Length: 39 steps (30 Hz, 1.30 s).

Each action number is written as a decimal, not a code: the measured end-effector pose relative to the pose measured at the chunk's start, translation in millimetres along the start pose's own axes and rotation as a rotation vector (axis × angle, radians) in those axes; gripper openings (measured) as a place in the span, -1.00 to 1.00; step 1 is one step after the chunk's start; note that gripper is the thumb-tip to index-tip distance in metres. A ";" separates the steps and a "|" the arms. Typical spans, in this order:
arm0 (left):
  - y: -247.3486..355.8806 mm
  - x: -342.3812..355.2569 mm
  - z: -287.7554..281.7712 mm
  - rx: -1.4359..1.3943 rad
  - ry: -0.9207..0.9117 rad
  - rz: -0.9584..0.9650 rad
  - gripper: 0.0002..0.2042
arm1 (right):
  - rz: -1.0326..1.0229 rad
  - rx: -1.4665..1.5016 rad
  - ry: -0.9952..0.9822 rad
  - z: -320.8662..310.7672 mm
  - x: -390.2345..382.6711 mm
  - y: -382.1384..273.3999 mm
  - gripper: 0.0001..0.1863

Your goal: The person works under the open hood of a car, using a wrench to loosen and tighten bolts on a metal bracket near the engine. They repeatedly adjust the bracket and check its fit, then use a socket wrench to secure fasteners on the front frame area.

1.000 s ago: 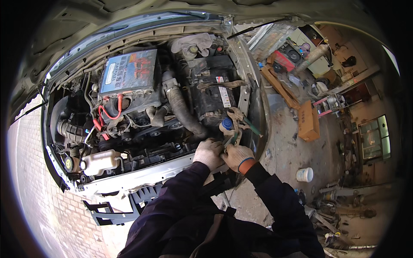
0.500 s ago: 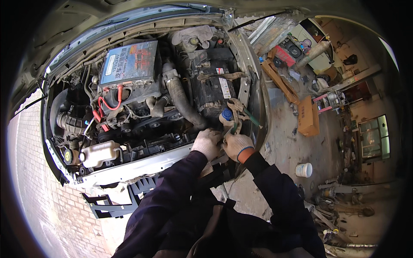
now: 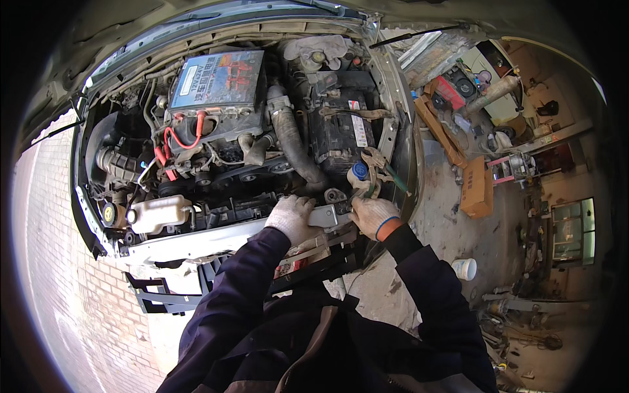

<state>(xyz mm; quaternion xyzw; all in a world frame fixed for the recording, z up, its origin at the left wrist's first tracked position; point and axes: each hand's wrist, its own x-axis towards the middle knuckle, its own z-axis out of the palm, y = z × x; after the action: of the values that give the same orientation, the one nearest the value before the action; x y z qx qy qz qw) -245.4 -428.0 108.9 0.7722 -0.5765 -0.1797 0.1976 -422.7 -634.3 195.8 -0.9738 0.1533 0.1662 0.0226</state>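
Observation:
In the open engine bay, my left hand (image 3: 292, 218), in a pale work glove, is curled over the silver front crossbeam (image 3: 324, 216). My right hand (image 3: 373, 217), gloved with an orange and blue cuff, is at the right end of that beam. Its fingers are pinched together; whatever lies between them is hidden. Just beyond it stands a blue cap (image 3: 360, 171) on a reservoir. Pliers with green handles (image 3: 395, 178) lean beside the cap. A round metal fitting (image 3: 335, 196) shows between my two hands.
A boxy blue-labelled unit (image 3: 216, 78) with red cables sits on the engine, left of a black battery (image 3: 334, 134). A white coolant tank (image 3: 160, 213) is at the front left. Rightward on the floor are a cardboard box (image 3: 477, 188) and white bucket (image 3: 464, 268).
My hands have moved apart. The left has gone leftward along the crossbeam, uncovering its right part and the round fitting. The whole view has shifted slightly; the pliers stay by the cap.

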 end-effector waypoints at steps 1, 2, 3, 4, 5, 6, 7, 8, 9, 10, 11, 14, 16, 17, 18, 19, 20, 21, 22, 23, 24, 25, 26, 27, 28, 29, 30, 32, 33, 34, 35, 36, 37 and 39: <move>0.4 0.6 0.7 -0.001 -0.011 -0.009 -0.16 | 0.035 0.016 -0.018 0.9 -0.7 -2.6 -0.67; 0.6 1.2 1.0 0.006 -0.019 -0.015 -0.16 | 0.081 0.041 -0.050 0.7 -1.1 -4.1 -0.66; 0.5 1.4 1.4 0.002 -0.004 -0.006 -0.16 | 0.080 0.043 -0.034 0.3 -1.4 -5.4 -0.66; 0.1 0.9 1.5 0.003 0.018 0.003 -0.16 | 0.086 0.052 -0.033 -0.9 -1.7 -6.1 -0.66; -0.3 0.6 1.9 0.010 0.019 0.005 -0.16 | 0.107 0.068 -0.055 -2.5 -2.0 -6.3 -0.65; -0.6 0.3 2.2 0.010 0.045 0.018 -0.16 | 0.071 0.062 -0.024 -4.8 -2.4 -6.1 -0.66; -1.0 -0.2 2.6 0.015 0.051 0.022 -0.16 | 0.049 0.065 -0.017 -8.0 -2.8 -4.9 -0.67; -1.2 -1.2 3.2 0.025 0.035 0.020 -0.16 | 0.025 0.067 -0.012 -11.0 -3.6 -4.4 -0.68; -1.4 -1.7 3.7 0.019 0.044 0.018 -0.17 | 0.005 0.095 0.014 -14.0 -4.6 -4.1 -0.69; -1.2 -1.7 4.4 0.018 0.030 0.010 -0.17 | -0.015 0.123 0.039 -16.7 -6.0 -4.2 -0.70; -1.1 -1.7 4.6 0.023 0.024 0.005 -0.17 | -0.039 0.156 0.093 -18.7 -7.5 -5.6 -0.71; -0.9 -0.3 4.0 0.032 0.004 -0.004 -0.18 | -0.062 0.167 0.043 -20.6 -11.7 -13.9 -0.74; -0.3 0.0 3.2 0.027 0.027 0.009 -0.18 | -0.037 0.120 0.032 -20.1 -12.9 -19.6 -0.75; -0.4 -0.6 2.6 0.034 0.012 0.003 -0.18 | -0.028 0.098 0.027 -20.1 -12.9 -21.6 -0.76; -0.7 -1.2 2.0 0.029 0.021 -0.001 -0.19 | -0.023 0.088 0.031 -20.2 -12.7 -22.8 -0.75; -0.1 -1.3 2.0 0.031 0.002 -0.012 -0.19 | -0.015 0.079 0.033 -20.4 -12.3 -23.3 -0.74; 0.5 -1.4 2.3 0.033 -0.012 -0.018 -0.19 | -0.004 0.075 0.039 -20.9 -11.5 -23.0 -0.74; 0.8 -1.5 2.6 0.025 -0.017 -0.014 -0.19 | -0.010 0.050 0.018 -21.4 -10.7 -22.1 -0.74; 0.6 -0.9 2.7 0.022 -0.012 -0.011 -0.20 | -0.018 0.025 0.005 -22.0 -9.9 -21.0 -0.74; -0.1 -0.2 2.5 0.025 -0.008 -0.013 -0.20 | -0.028 0.000 -0.006 -22.5 -8.9 -19.8 -0.74; -0.5 0.3 2.4 0.018 -0.006 -0.008 -0.20 | -0.041 0.000 -0.006 -22.8 -8.1 -18.9 -0.75; -0.7 0.8 2.4 0.015 -0.008 -0.006 -0.20 | -0.053 0.001 -0.007 -22.8 -7.5 -18.1 -0.76; -0.9 1.1 2.3 0.018 -0.016 -0.009 -0.20 | -0.066 0.001 -0.008 -22.6 -6.5 -17.5 -0.77; -0.9 1.0 2.1 0.010 -0.007 -0.006 -0.20 | -0.067 0.002 -0.008 -22.2 -5.9 -17.0 -0.78; -0.9 0.5 1.9 0.008 -0.005 -0.009 -0.20 | -0.070 0.004 -0.008 -21.7 -4.8 -16.6 -0.80; -0.6 0.3 1.8 0.008 -0.018 -0.017 -0.20 | -0.076 0.001 -0.009 -21.0 -3.6 -15.9 -0.81; -0.3 0.0 1.8 0.005 -0.005 -0.016 -0.20 | -0.143 -0.067 0.037 -20.0 -2.2 -15.2 -0.81; 0.3 0.5 2.1 0.004 -0.001 -0.022 -0.20 | -0.262 -0.226 0.095 -18.2 2.7 -12.5 -0.81; 0.1 0.7 2.2 0.002 -0.009 -0.021 -0.20 | -0.300 -0.229 0.127 -16.7 4.7 -11.3 -0.79; -0.1 1.1 2.1 0.001 -0.010 -0.020 -0.20 | -0.320 -0.243 0.125 -14.9 6.9 -10.5 -0.77; 0.0 0.9 2.3 0.005 -0.012 -0.022 -0.20 | -0.326 -0.257 0.117 -12.6 8.0 -10.2 -0.75; -0.1 1.0 2.2 -0.002 -0.009 -0.020 -0.20 | -0.213 -0.176 0.027 -10.0 8.9 -10.6 -0.71; -0.1 1.3 1.8 -0.003 -0.005 -0.021 -0.20 | -0.086 -0.096 -0.067 -7.0 9.5 -11.7 -0.67; 0.2 1.0 1.0 -0.009 -0.003 -0.019 -0.18 | 0.109 0.081 -0.175 -1.2 10.2 -15.1 -0.52</move>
<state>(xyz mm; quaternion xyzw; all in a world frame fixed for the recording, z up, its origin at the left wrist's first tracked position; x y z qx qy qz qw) -245.8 -429.1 108.1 0.7765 -0.5687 -0.1852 0.1984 -408.6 -622.9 193.5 -0.9441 0.2103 0.2451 0.0660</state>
